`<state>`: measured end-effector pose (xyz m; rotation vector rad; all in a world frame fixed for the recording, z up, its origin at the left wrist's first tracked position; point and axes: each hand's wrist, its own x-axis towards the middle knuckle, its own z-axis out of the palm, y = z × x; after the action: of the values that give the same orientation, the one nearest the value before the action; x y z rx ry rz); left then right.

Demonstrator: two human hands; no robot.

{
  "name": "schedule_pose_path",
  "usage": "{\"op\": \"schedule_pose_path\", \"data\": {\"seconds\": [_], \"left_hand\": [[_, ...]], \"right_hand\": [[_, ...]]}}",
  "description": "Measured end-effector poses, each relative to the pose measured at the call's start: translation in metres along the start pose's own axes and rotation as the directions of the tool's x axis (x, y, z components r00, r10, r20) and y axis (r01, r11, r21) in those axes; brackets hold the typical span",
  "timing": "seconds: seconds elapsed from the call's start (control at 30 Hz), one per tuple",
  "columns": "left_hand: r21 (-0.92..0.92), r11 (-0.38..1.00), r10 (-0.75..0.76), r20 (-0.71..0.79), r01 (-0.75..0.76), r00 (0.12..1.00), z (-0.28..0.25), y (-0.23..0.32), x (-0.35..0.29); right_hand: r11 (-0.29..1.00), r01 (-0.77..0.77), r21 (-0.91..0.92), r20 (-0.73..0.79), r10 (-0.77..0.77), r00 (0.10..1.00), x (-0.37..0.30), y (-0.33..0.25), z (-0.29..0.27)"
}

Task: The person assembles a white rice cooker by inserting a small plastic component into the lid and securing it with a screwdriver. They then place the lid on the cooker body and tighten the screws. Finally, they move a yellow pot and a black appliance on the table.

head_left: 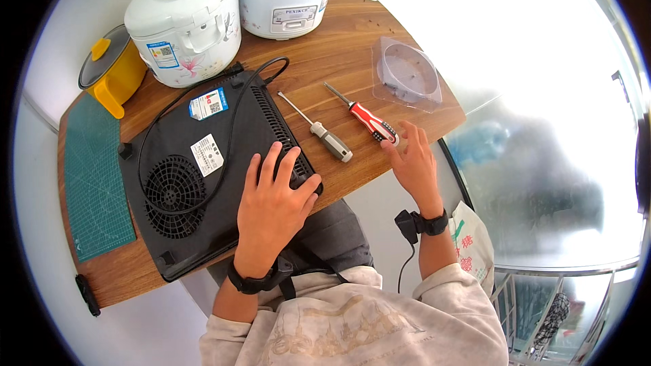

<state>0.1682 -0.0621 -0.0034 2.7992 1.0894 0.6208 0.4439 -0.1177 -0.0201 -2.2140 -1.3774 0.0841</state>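
Note:
A black induction cooker (253, 118) lies upside down on the wooden table, its round fan grille, labels and side vents showing. Its power cord (234, 118) loops across the underside. My left hand (271, 207) rests on the cooker's near right corner with fingers spread, holding nothing. Right of the cooker lies a flat-tipped screwdriver (330, 144) with a grey handle. Beside it is a red and white screwdriver (369, 120), its tip pointing away from me. My right hand (415, 166) is at that handle's near end, thumb and fingers apart; whether they touch it I cannot tell.
Two white rice cookers (183, 34) and a yellow pot (125, 71) with a lid stand at the back left. A green cutting mat (95, 183) lies partly under the induction cooker. A clear plastic tray (407, 80) holding small dark pieces sits near the table's right edge.

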Motion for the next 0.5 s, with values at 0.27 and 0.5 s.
{"op": "schedule_pose_path", "data": {"seconds": [0.27,0.5], "left_hand": [[0.003,1.0,-0.022,0.016,0.022,1.0,-0.002,0.0,0.0],[0.01,1.0,-0.02,-0.015,0.021,1.0,0.003,-0.004,-0.002]], "right_hand": [[0.996,0.067,-0.06,0.038,-0.065,0.997,0.007,-0.003,0.014],[0.989,0.143,-0.047,0.044,-0.141,0.989,0.015,0.001,0.023]]}}
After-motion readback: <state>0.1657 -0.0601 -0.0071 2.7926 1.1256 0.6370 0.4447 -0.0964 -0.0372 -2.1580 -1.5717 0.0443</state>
